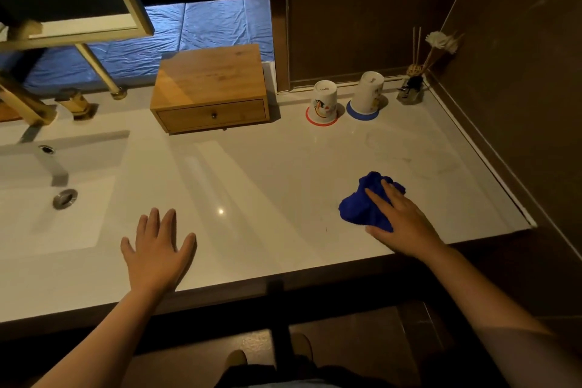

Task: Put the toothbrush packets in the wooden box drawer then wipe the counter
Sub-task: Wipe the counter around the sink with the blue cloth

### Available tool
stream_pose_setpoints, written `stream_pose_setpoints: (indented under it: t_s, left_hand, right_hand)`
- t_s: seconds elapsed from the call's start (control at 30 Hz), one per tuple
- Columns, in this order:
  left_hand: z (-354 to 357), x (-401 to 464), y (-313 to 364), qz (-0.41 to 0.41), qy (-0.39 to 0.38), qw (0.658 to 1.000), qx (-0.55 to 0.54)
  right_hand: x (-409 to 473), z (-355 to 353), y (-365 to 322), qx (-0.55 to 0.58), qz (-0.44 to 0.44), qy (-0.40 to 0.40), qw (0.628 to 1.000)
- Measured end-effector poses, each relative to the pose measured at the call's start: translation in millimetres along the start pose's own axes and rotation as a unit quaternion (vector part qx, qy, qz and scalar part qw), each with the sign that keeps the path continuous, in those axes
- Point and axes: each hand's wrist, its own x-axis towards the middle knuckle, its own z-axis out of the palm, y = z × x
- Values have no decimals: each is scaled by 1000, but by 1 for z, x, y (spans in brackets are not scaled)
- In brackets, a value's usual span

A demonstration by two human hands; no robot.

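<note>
Wipe phase | your right hand (401,217) presses flat on the blue cloth (362,203), fingers spread, not clenched | unwiped counter (267,173) stretches left | left hand (159,249) splayed, empty | wooden box (209,88) drawer closed, packets unseen.

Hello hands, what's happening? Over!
Left hand flat, empty. Right hand pressing crumpled blue cloth on white counter. Wooden box drawer shut. Path clear.

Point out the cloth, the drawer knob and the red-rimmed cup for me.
cloth (359,209): head view, on the bunched blue fabric left of the right hand's fingers.
drawer knob (214,115): head view, on the small dark knob at the drawer front's middle.
red-rimmed cup (323,104): head view, on its printed side wall.
</note>
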Motion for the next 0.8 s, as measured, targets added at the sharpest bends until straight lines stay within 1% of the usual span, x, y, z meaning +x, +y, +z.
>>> stream_pose_setpoints:
  t_s: [0.1,0.13,0.17,0.2,0.23,0.27,0.3,0.33,0.37,0.4,0.47,0.57,0.63,0.67,0.7,0.73,0.8]
  left_hand:
    - [0,0,0,4,-1,1000,2]
    - [0,0,0,4,-1,1000,1]
    - [-1,0,0,5,-1,1000,0]
    - [-1,0,0,5,-1,1000,0]
    - [0,0,0,6,-1,1000,0]
    - [0,0,-1,6,-1,1000,1]
    - [1,0,-1,5,-2,1000,2]
    - [1,0,-1,4,-2,1000,4]
    - [1,0,-1,3,-3,1000,6]
    - [1,1,-1,2,-4,1000,6]
    - [1,1,-1,2,-6,1000,5]
    - [1,0,0,5,-2,1000,7]
    - [0,0,0,6,-1,1000,5]
    - [0,0,0,5,-2,1000,3]
    - [0,0,0,6,-2,1000,3]
    - [0,0,0,6,-2,1000,2]
    - [0,0,0,2,-1,1000,1]
  right_hand:
    - [3,-16,21,0,-28,-86,996]
    - [5,-22,26,22,-19,-101,994]
    - [6,-26,25,67,10,-95,993]
    - [7,-27,21,119,46,-54,990]
    - [8,-24,14,147,81,22,986]
    - [8,-19,4,132,111,108,979]
    - [7,-12,-7,96,136,169,972]
    - [6,-4,-16,61,149,197,967]
    - [5,4,-22,36,155,197,967]
    - [3,10,-25,18,156,177,972]
    - [2,16,-22,-7,149,113,982]
    - [0,8,-3,-21,104,5,994]
    - [-2,-6,8,-34,89,-74,993]
    - [-2,-13,12,-37,90,-101,990]
    - [-1,-18,13,-38,95,-111,989]
    - [0,-19,12,-41,101,-105,989]
    - [1,-11,5,-55,104,-55,992]
